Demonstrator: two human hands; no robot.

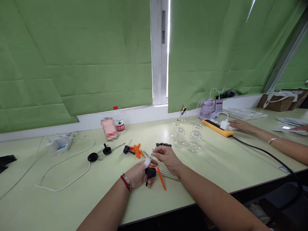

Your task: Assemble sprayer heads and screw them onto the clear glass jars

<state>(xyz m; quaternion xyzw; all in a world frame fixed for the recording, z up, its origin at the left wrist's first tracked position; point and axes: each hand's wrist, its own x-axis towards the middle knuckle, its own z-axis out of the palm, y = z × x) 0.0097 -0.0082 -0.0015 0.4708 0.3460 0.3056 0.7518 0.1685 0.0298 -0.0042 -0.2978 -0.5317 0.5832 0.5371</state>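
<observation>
My left hand (138, 175) is closed around a black clamp knob piece (150, 172), which has a metal rod (169, 175) pointing right and an orange part (160, 178) hanging toward the table edge. Something small and white (147, 162) sits at the left thumb. Just above, my right hand (167, 157) pinches a thin metal pin (151, 158) upright over the piece. Behind my hands lie an orange clip (137, 150), a black knob with a rod (126, 149) and a row of small black parts (164, 145).
Glass jars (194, 141) stand right of centre, near an orange power strip (216, 127) with a black cable. A person's hand (240, 125) reaches beside it. A water bottle (119, 122), white cable and more black knobs (92, 157) are on the left.
</observation>
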